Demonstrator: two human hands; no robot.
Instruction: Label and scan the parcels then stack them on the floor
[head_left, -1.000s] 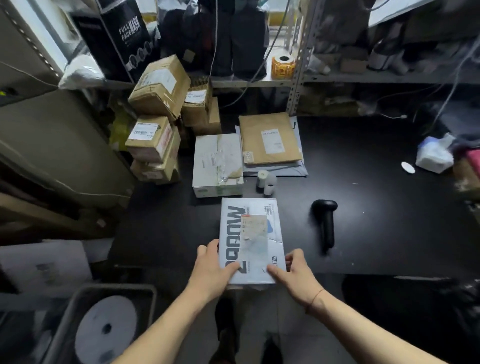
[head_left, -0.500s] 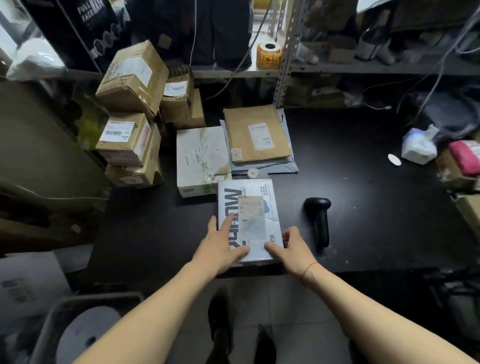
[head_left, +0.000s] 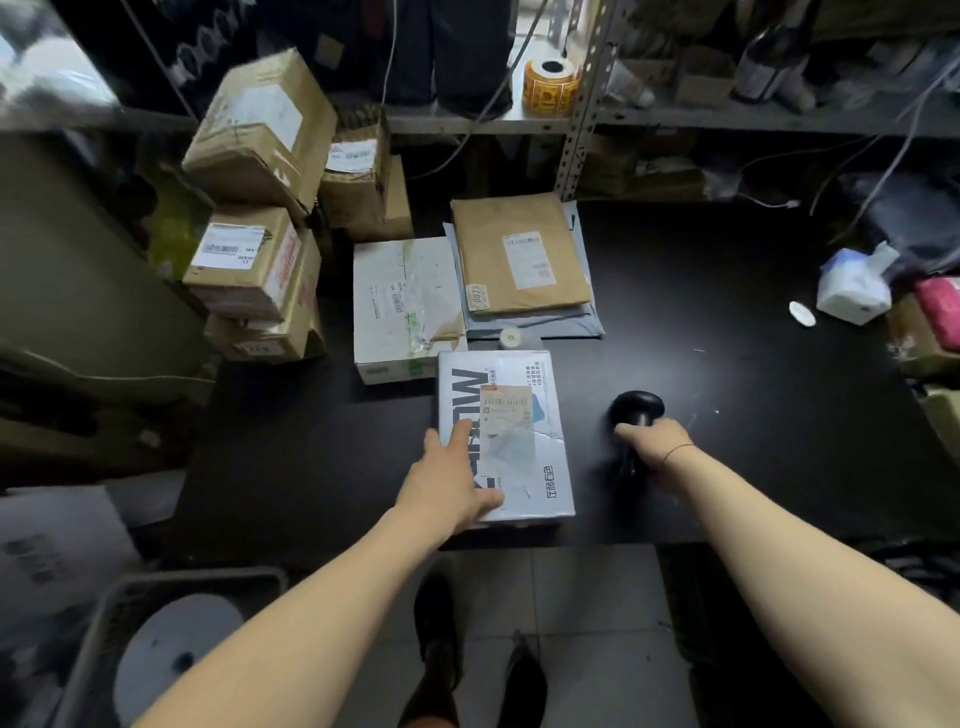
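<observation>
Grey parcel (head_left: 545, 483) lies flat at the near edge of the black table (head_left: 727, 338), shipping label (head_left: 506, 410) up. Left hand (head_left: 447, 483) rests on its left half, fingers straight. Right hand (head_left: 652, 441) is curled round the handle of the black scanner (head_left: 638, 406), just right of the parcel (lifted or not: cannot tell).

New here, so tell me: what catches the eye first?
A flat grey-white printed parcel lies at the near edge of the black table, the left hand resting on it. Right of it, the right hand grips a black handheld scanner. Brown cardboard boxes pile up far left.
</observation>
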